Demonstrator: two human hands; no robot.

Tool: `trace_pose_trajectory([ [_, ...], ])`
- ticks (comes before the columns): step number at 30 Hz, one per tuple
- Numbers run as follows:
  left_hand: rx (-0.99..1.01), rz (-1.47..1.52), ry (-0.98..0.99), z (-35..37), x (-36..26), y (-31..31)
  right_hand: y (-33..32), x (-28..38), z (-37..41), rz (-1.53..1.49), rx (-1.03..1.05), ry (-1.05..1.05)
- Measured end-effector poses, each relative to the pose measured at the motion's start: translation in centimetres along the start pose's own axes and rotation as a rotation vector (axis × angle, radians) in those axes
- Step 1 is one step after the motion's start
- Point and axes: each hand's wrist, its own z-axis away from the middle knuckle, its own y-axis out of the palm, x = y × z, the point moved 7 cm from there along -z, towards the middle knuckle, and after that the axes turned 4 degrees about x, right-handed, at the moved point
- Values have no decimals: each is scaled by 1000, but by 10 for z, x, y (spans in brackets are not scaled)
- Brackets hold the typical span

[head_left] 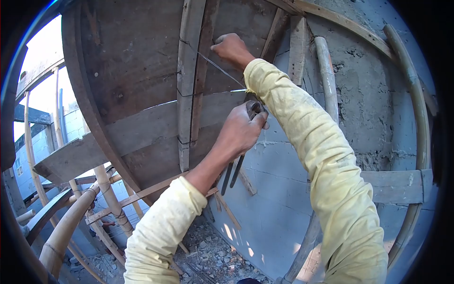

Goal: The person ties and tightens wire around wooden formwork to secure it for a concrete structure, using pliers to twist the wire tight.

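Note:
My left hand (239, 128) is closed around a pair of pincers (256, 108); the jaws show above my fist and the dark handles hang below it. Higher up, my right hand (232, 48) is closed, close to the underside of brown wooden panels (142, 47). Whatever its fingers hold, if anything, is hidden. A thin tie wire (215, 66) runs slanting from an upright timber batten (188, 61) down towards my right sleeve, where its end is lost from sight. More wire is wound around the batten lower down.
Bamboo poles (71, 222) and crossing timbers stand at lower left. A grey block wall (279, 189) rises on the right, with rough mortar (362, 104) and a bamboo pole (327, 75) beside it. Rubble (213, 255) covers the ground below.

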Motion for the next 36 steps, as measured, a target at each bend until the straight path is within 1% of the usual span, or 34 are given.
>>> trace_pose_trajectory([
  [2, 15, 10, -17, -22, 5, 14, -9, 11, 3, 36, -23, -65],
  [3, 21, 14, -26, -33, 11, 21, -7, 20, 3, 130, 38, -172],
  [4, -8, -30, 50, -44, 14, 25, -6, 29, 4, 223, 100, -280],
  [6, -57, -131, 194, -62, 17, 31, -4, 38, 4, 275, 152, -303],
  [8, -91, -247, 323, -73, 10, 35, -5, 36, 4, 200, 130, -125],
  [9, -103, -309, 386, -77, 5, 36, -7, 42, 10, 218, 169, -151],
  [11, -117, -366, 443, -83, 4, 37, -7, 51, 21, 251, 246, -206],
  [12, -124, -395, 469, -85, 3, 37, -7, 51, 21, 249, 241, -233],
  [15, -52, -451, 431, -90, 9, 40, -10, 48, 21, 207, 197, -290],
  [17, -12, -133, 128, -89, 32, 37, -15, 44, 19, 133, 130, -298],
  [18, 7, 25, -24, -85, 45, 37, -14, 39, 17, 76, 144, -260],
  [21, -194, 386, -77, -74, 85, 6, -12, 26, 11, -101, 200, -156],
  [23, -407, 519, -186, -77, 114, -35, -6, 17, 7, -227, 259, -96],
  [25, -546, 751, -171, -83, 107, -73, 1, 7, -2, -358, 300, -57],
  [27, -536, 908, -95, -101, 92, -104, 6, 2, -3, -449, 336, -33],
  [30, -387, 977, -66, -126, 64, -126, 5, 2, 4, -525, 373, -27],
  [33, -426, 811, -74, -135, 53, -128, 6, -1, 5, -578, 398, -35],
  [36, -387, 868, -62, -137, 56, -127, 4, -5, 5, -587, 439, -59],
])
